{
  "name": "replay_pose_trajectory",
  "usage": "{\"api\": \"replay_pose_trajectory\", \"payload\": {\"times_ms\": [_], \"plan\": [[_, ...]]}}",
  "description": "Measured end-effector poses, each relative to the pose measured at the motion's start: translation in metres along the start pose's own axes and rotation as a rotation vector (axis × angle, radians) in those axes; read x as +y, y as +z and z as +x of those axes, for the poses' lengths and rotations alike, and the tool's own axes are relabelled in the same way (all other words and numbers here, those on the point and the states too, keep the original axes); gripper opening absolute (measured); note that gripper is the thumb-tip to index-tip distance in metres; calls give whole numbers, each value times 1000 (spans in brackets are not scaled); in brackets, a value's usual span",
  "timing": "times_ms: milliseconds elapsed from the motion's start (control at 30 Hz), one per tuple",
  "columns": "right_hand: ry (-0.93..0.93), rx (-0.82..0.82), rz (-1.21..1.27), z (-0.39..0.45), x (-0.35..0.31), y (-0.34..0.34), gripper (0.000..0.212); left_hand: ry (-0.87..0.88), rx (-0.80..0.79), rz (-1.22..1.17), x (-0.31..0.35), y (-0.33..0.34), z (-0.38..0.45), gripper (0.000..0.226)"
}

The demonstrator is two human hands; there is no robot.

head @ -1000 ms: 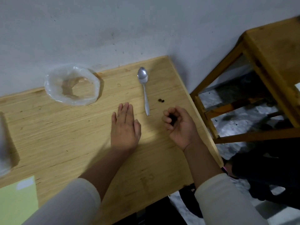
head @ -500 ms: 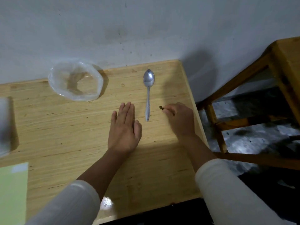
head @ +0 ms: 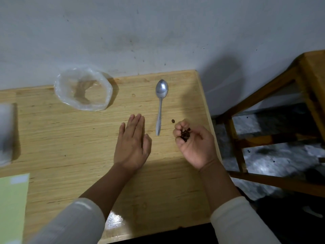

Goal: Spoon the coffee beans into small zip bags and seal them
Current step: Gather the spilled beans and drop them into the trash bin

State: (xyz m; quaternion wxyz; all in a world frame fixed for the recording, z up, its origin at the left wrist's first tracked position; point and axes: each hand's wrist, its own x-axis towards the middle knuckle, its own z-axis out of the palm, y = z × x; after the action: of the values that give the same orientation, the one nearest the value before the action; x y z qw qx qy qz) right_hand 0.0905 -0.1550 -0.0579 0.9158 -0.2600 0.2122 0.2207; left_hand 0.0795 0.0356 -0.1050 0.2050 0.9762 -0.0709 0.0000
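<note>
— Cupping a small heap of coffee beans [head: 185, 135], the right hand [head: 195, 146] is turning palm-up at right of centre, fingers [head: 179, 127] curling round them.

— And the left hand [head: 132, 146]?

— It's lying flat on the counter [head: 70, 155], fingers straight and together, holding nothing.

— Anything else showing?

— One loose bean [head: 173, 121] is lying just above the right hand, beside the spoon [head: 161, 104]. A clear plastic bag [head: 82, 89] is sitting upper left. At the left edge something pale is blurring out, cut off.

Dark brown beans [head: 185, 135], silver spoon [head: 161, 103], pale wood table [head: 70, 147]
</note>
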Motion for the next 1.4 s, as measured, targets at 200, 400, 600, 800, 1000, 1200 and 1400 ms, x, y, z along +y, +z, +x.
{"api": "replay_pose_trajectory", "payload": {"times_ms": [200, 400, 600, 800, 1000, 1200, 1400], "plan": [[-346, 392, -1120, 19, -5, 7, 14, -9, -12, 6, -1, 0, 0, 57], [-615, 408, -1700, 39, 6, 0, 22, -3, -13, 16, 0, 0, 0, 58], [-745, 473, -1785, 32, 22, -1, 12, 2, -7, 21, 0, 0, 0, 58], [-641, 629, -1590, 11, 31, -1, 17, 18, -18, -26, -1, -1, -5, 58], [-588, 799, -1166, -34, 65, -7, 18, 147, -75, -75, -1, -2, -29, 58], [-584, 993, -778, -92, 105, -17, 20, 446, -200, -62, 13, 3, -62, 54], [-651, 1214, -680, -157, 125, -61, 16, 675, -317, -99, 59, 27, -94, 48]]}}
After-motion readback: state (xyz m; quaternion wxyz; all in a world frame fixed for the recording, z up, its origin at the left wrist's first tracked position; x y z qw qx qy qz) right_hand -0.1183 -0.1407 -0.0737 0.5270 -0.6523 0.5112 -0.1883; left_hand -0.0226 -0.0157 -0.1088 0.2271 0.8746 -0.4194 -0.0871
